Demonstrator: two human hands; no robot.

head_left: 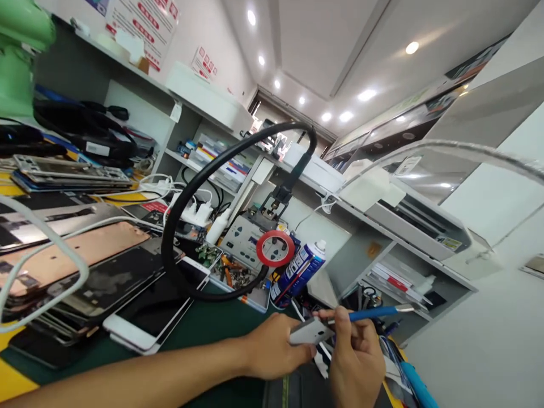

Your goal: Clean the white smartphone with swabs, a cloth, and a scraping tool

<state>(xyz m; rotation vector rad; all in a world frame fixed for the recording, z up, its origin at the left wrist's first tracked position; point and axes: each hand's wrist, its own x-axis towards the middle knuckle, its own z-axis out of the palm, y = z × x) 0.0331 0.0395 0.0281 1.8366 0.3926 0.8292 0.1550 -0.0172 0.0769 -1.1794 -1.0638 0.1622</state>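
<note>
My left hand (274, 347) is closed round a thin silver phone (312, 332) near the bottom middle, holding it edge-on with a small hole in its end showing. Just to the right, my right hand (357, 360) is closed on a blue-handled tool (374, 313). The tool's pale metal end points right, and its other end meets the phone's end between both hands. White strips hang below the phone, partly hidden by my fingers.
Stacked phones and screens (148, 311) lie at the left. A tray of small parts (240, 277), a blue spray can (297, 275), red tape (275, 248) and a grey control box (242, 238) stand ahead. A black cable (170, 226) loops up over the bench.
</note>
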